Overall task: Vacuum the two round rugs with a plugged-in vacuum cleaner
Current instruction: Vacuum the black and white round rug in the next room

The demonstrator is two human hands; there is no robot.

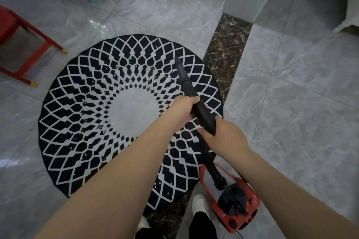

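- Rug [93, 114]: round, black and white, spread beneath and ahead-left of both hands.
- Vacuum cleaner [236, 203]: red, behind the right hand.
- Wand [187, 85]: long axis running forward-left from the hands, tip at the rug.
- Left hand [183, 109]: curled around the wand, nearer the tip.
- Right hand [226, 137]: gripping behind it.

A round rug [120, 114] lies flat on the floor, black with a white diamond lattice and a plain pale centre; small white crumbs are scattered on it. The black nozzle [181, 72] of the vacuum cleaner points down over the far right part of the rug. The red and black vacuum body [236, 203] stands on the floor just beside the rug's near right edge, and its black hose [208, 159] rises over that edge.
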